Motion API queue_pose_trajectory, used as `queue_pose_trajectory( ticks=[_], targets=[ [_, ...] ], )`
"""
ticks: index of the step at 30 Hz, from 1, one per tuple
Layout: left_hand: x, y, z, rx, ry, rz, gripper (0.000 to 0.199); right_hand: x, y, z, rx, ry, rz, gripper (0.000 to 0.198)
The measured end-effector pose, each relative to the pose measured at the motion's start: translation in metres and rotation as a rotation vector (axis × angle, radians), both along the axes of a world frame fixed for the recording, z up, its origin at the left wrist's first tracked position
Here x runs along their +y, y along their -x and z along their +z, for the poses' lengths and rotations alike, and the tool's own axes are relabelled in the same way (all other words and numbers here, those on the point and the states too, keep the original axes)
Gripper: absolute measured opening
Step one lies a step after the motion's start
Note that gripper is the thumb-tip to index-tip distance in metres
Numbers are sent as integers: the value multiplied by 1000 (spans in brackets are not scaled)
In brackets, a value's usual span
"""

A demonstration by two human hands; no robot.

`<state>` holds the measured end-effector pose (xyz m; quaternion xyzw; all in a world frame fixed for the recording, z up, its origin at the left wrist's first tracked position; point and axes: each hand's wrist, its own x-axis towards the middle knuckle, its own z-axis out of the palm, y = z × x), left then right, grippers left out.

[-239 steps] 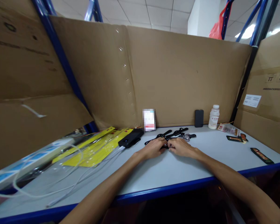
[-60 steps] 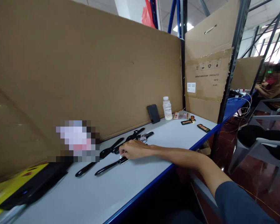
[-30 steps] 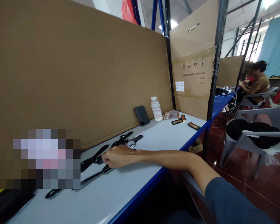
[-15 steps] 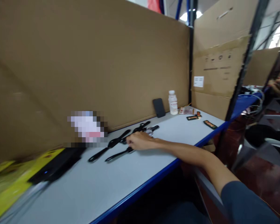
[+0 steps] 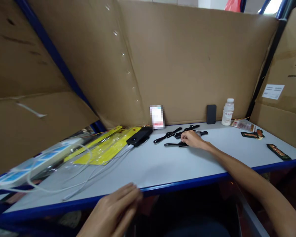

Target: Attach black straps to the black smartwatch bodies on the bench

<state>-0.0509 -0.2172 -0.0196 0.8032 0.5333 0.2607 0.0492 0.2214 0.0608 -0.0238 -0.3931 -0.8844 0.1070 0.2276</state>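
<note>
Several black spokeshaves lie together at the back middle of the table. One spokeshave (image 5: 172,144) is nearest me, and the closed fingers of my right hand (image 5: 192,139) are at its middle; the hand hides its far end. Just behind, another spokeshave (image 5: 168,134) lies slantwise, apart from my fingers. A spokeshave (image 5: 193,127) farther back and a piece with a silver part (image 5: 199,133) show partly behind my hand. My left hand (image 5: 114,209), slightly blurred, hovers by the table's front edge with fingers loosely stretched, holding nothing.
Left on the table (image 5: 143,168) are a black power bank (image 5: 139,136) with white cables, yellow packaging (image 5: 103,151) and a power strip (image 5: 37,163). A blurred-out screen (image 5: 157,117), black slab (image 5: 211,114), white bottle (image 5: 228,112) and small dark packets (image 5: 278,151) stand or lie farther along.
The view has swung left, bringing the power strip and my left hand into sight. My right hand stays at the spokeshaves, its fingers still closed there.
</note>
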Motion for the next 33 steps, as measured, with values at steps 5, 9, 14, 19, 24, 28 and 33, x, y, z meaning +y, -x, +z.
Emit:
queue_pose_trajectory(
  ticks=[5, 9, 14, 19, 24, 28, 33],
  targets=[
    [113, -54, 28, 138, -122, -116, 26, -1, -2, 1, -14, -58, 20, 17],
    [197, -73, 17, 294, -87, -204, 28, -2, -2, 3, 12, -25, 21, 17],
    [235, -79, -14, 254, -6, -158, 32, 3, 2, 3, 168, 231, -82, 14],
    [230, -77, -25, 103, 0, -211, 34, 8, 2, 4, 284, 522, -83, 12],
    [233, -78, -26, 46, 27, -246, 36, 5, -3, 11, 284, 574, -78, 8],
    [237, -77, -25, 15, 60, -268, 36, 5, -7, 12, 298, 628, -37, 4],
    [243, -73, -20, 19, 107, -330, 38, 14, -12, 6, 282, 593, -6, 2]
  ],
)
